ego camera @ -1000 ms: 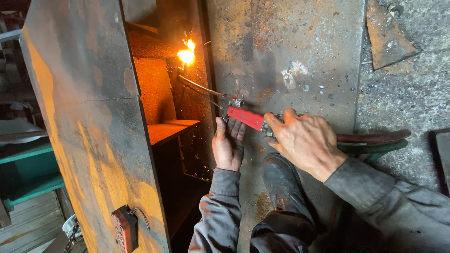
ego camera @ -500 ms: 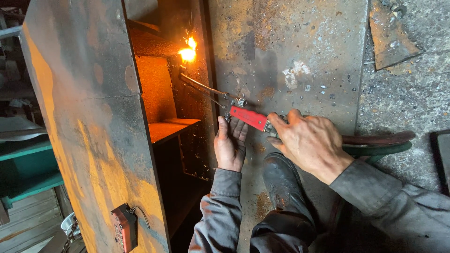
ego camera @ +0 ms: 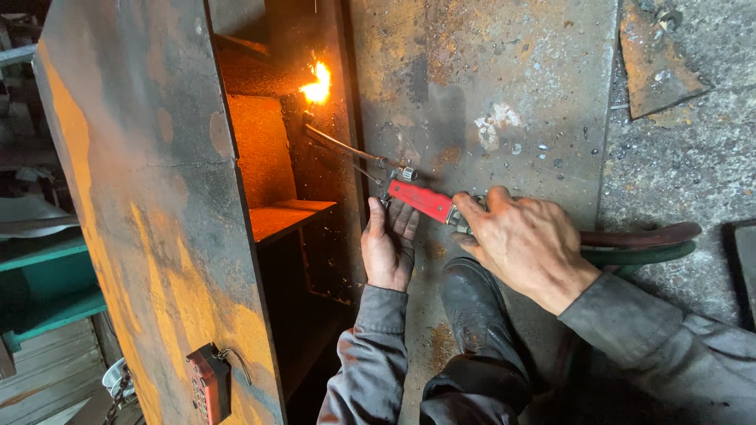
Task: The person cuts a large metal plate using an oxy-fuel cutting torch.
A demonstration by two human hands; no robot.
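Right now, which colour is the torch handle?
Red, seen in the head view: the torch handle.
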